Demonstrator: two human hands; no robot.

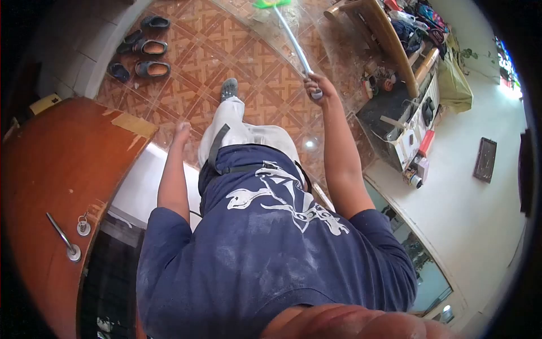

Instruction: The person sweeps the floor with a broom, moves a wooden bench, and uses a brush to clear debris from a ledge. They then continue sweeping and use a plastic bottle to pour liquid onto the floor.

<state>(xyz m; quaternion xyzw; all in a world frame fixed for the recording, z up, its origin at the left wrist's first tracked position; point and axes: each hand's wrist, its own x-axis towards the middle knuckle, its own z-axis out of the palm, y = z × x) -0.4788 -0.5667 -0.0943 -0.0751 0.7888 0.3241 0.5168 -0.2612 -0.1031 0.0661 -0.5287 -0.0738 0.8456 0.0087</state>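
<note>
My right hand is closed around the end of a pale, light-blue handle. The handle runs up and away to a green head at the top edge, resting near the floor, where pale dust or debris shows. My left hand hangs low beside my left leg, near the edge of a brown wooden door. It is small and blurred, and its fingers cannot be made out clearly.
Dark shoes stand on the patterned tile floor at the upper left. A wooden frame with piled clothes is at the upper right, above a cluttered dark shelf. A white wall lies on the right.
</note>
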